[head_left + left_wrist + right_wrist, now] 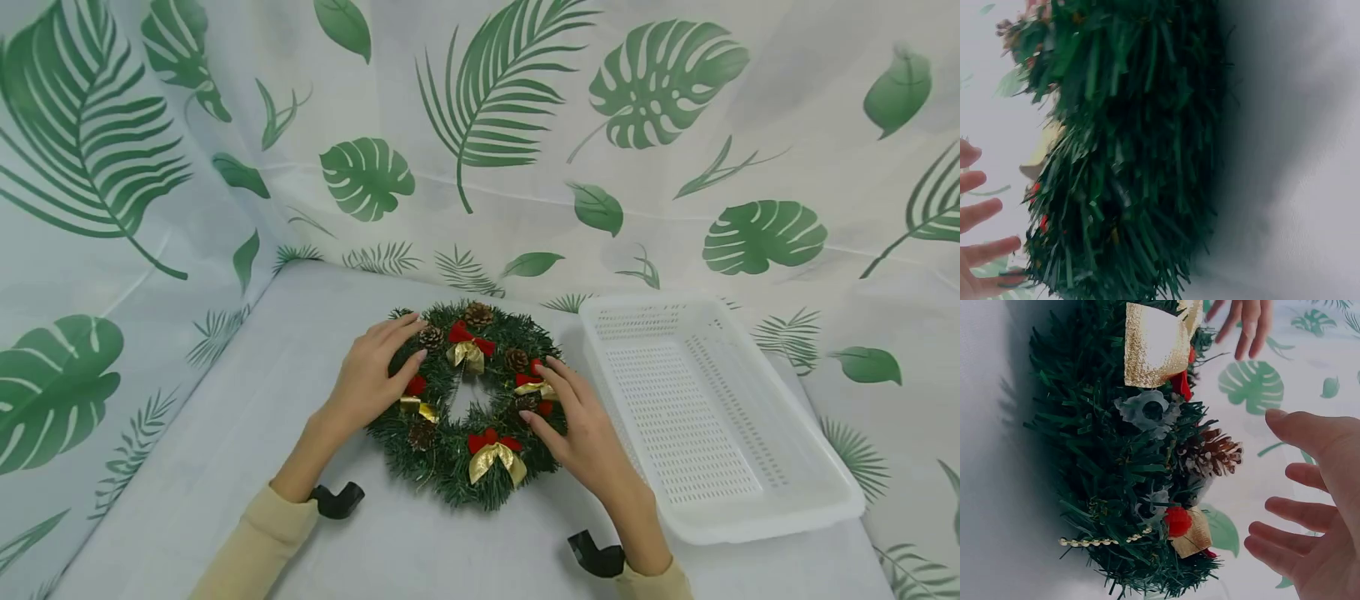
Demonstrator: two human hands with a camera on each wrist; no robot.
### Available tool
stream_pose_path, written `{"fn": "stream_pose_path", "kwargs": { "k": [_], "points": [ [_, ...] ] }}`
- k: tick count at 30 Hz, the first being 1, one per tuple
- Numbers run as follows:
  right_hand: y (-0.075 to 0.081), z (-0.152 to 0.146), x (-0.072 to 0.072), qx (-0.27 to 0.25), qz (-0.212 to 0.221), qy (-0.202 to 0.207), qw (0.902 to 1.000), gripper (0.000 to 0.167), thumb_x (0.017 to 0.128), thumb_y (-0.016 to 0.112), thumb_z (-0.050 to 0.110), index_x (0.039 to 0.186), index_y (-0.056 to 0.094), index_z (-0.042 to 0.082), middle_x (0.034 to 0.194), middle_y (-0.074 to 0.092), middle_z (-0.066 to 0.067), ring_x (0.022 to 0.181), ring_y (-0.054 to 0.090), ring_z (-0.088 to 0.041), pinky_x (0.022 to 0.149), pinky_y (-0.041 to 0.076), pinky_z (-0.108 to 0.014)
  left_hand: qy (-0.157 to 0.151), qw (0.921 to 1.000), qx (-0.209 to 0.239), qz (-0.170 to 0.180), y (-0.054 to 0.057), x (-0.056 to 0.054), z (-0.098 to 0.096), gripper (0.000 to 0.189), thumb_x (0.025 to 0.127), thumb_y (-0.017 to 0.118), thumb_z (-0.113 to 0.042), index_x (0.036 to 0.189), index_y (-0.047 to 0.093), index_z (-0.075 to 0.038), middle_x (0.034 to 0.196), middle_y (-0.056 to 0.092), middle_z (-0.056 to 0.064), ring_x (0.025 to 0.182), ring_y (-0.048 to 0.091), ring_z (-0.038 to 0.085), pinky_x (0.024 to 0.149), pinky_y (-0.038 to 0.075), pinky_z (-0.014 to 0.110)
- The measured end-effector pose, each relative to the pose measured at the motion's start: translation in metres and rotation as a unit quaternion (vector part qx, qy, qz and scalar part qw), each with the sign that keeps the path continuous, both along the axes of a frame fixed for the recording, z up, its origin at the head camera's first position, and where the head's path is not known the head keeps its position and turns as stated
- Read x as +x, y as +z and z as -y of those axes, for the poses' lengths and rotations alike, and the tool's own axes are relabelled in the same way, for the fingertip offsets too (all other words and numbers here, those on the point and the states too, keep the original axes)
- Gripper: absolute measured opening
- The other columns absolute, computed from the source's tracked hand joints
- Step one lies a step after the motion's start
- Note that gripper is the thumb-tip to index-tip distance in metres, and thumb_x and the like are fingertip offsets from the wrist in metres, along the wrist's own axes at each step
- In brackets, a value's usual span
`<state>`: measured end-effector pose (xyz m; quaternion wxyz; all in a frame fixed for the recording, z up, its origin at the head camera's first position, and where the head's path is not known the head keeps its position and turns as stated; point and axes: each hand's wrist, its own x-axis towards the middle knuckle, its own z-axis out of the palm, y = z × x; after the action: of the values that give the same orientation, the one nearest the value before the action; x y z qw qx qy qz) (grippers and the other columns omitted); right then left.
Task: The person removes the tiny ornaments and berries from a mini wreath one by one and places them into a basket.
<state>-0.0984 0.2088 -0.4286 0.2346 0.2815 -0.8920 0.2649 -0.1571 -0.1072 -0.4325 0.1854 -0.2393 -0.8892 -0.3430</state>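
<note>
A green tinsel wreath [450, 479] lies flat on the white-covered table. Around its ring sit pine cones [478, 314], red berries and several red-and-gold bows [497, 457]. Over the wreath's left side, my left hand [363, 379] has its fingers extended and thumb spread. On the right side, my right hand [585, 433] reaches over a bow and a pine cone with relaxed fingers. From the right wrist view, the right fingers [1304, 512] stand apart from the wreath [1104, 450]. Neither hand grips anything. Whether the left fingertips touch the greenery is unclear.
A white perforated plastic basket [765, 525] stands right of the wreath, close to my right hand. Behind the table hangs a white curtain [517, 225] printed with green leaves. The tabletop [247, 400] extends left of the wreath.
</note>
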Motion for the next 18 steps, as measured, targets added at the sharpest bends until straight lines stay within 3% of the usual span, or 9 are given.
{"fn": "stream_pose_path", "kwargs": {
  "k": [4, 7, 13, 18],
  "points": [
    [-0.002, 0.000, 0.000, -0.007, -0.001, -0.001, 1.0000, 0.073, 0.077, 0.089, 0.007, 0.141, 0.056, -0.004, 0.147, 0.053, -0.026, 0.132, 0.054, -0.044, 0.099, 0.051, -0.058, 0.026, 0.9986, 0.041, 0.022, -0.001, 0.000, 0.008, 0.044, 0.100, 0.069, -0.017, 0.144, 0.061, -0.010, 0.150, 0.056, 0.015, 0.138, 0.051, 0.039, 0.110, 0.040, 0.066],
    [-0.003, 0.001, -0.001, -0.010, -0.002, -0.004, 0.9999, 0.071, 0.078, 0.089, 0.006, 0.140, 0.057, -0.004, 0.145, 0.055, -0.026, 0.131, 0.055, -0.044, 0.099, 0.051, -0.058, 0.045, 0.9933, 0.091, 0.054, -0.005, -0.001, 0.015, 0.042, 0.101, 0.067, -0.012, 0.143, 0.061, -0.010, 0.147, 0.057, 0.015, 0.136, 0.052, 0.038, 0.109, 0.043, 0.063],
    [-0.004, 0.003, -0.002, -0.007, -0.012, -0.004, 0.9999, 0.068, 0.077, 0.089, 0.007, 0.138, 0.059, -0.005, 0.143, 0.057, -0.025, 0.130, 0.057, -0.043, 0.098, 0.052, -0.057, 0.102, 0.9683, 0.191, 0.125, -0.019, -0.003, 0.025, 0.038, 0.102, 0.065, -0.011, 0.140, 0.063, -0.012, 0.139, 0.060, 0.015, 0.121, 0.060, 0.040, 0.098, 0.052, 0.056],
    [-0.006, 0.004, -0.003, -0.007, -0.008, -0.005, 0.9999, 0.067, 0.078, 0.089, 0.009, 0.137, 0.060, -0.004, 0.143, 0.058, -0.024, 0.129, 0.057, -0.042, 0.098, 0.052, -0.057, 0.123, 0.9469, 0.225, 0.194, -0.031, -0.002, 0.030, 0.040, 0.104, 0.064, -0.016, 0.143, 0.060, -0.015, 0.144, 0.054, 0.015, 0.125, 0.058, 0.039, 0.098, 0.054, 0.054]
  ]
}}
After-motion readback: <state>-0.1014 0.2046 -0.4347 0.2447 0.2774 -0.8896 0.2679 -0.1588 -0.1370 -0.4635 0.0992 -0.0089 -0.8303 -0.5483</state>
